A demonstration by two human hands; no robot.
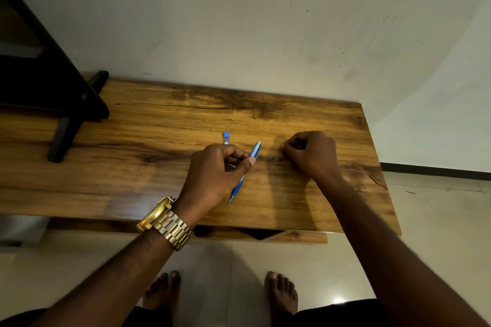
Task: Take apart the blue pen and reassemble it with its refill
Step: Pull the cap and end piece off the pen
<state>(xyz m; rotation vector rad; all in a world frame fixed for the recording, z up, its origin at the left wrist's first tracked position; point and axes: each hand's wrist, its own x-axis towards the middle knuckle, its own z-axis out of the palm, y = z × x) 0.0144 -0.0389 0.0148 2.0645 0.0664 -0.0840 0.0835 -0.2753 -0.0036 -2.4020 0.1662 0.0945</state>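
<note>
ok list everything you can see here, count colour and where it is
blue pen: 1, blue with a clear tip end, held in the left hand, angled over the middle of the table
small blue piece: 1, blue with a pale end, lying on the table just beyond the left hand
small dark part: 1, dark grey, on the table between the hands; too small to identify
wooden table: 1, brown, against the wall
dark furniture: 1, black, on the table's far left end
wristwatch: 1, gold, left wrist
left hand: 1, closed around the pen
right hand: 1, curled, fingertips down on the table; what it pinches, if anything, is hidden
bare feet: 2, on the pale tiled floor below the table
</note>
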